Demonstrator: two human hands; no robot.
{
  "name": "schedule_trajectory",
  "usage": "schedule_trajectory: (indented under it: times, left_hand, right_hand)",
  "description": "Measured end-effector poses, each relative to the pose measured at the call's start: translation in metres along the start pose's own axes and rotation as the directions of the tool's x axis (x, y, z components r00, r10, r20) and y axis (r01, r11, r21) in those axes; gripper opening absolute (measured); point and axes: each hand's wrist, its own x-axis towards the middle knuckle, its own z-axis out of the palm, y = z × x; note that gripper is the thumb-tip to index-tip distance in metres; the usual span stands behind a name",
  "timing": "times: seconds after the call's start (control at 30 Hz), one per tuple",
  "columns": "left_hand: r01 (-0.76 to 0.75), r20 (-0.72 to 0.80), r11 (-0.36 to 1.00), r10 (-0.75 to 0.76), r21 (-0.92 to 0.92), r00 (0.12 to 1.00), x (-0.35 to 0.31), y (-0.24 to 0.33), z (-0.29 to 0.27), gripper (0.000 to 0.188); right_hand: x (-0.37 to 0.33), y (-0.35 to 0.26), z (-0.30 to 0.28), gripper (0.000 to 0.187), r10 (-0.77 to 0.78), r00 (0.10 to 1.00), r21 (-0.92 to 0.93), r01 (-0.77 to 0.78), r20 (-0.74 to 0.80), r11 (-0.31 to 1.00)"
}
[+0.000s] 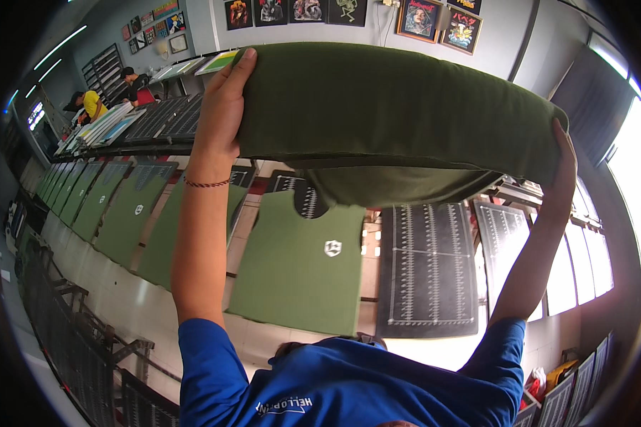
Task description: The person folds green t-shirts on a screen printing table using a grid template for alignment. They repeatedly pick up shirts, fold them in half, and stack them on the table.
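A green fabric panel [399,107] is stretched wide in front of me at raised-arm height, its lower part sagging in a fold. At its left end, my left hand [222,110] grips the edge, thumb on the near side. My right hand [565,160] holds the other end, its fingers partly hidden by the cloth. Beneath it a flat green shirt panel [292,263] with a neck cutout and a small white badge print lies on a board. Beside that, to the right, stands a bare black board [429,277] with white measuring marks.
A row of similar green panels [117,213] on boards runs off to the left. Another marked board [506,228] lies at right. Behind is a second rack of dark boards [167,117], with two people [92,105] working at the far left. More boards [580,384] lean at lower right.
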Motion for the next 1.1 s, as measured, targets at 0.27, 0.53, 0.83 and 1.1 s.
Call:
schedule_trajectory:
  times: [0.27,0.53,0.83,1.1]
  left_hand:
    - [0.35,-0.056,0.929,-0.346,0.119,0.937,0.014,-0.032,-0.165,0.037]
    - [0.367,-0.049,0.93,-0.366,0.0,0.929,0.024,-0.004,-0.201,0.036]
    - [0.402,-0.148,0.881,-0.376,0.25,0.915,-0.156,-0.051,-0.247,0.043]
    - [0.781,-0.237,0.614,-0.747,0.111,0.621,-0.363,-0.229,-0.328,0.028]
  right_hand:
    - [-0.063,0.109,0.122,0.032,0.36,0.933,-0.074,-0.361,-0.023,0.93]
    - [-0.082,0.072,0.176,0.03,0.329,0.935,-0.018,-0.33,0.133,0.944]
    - [-0.246,0.155,0.075,0.048,0.51,0.847,-0.368,-0.527,-0.151,0.766]
    - [-0.435,0.306,0.021,0.029,0.83,0.558,0.04,-0.829,0.012,0.557]
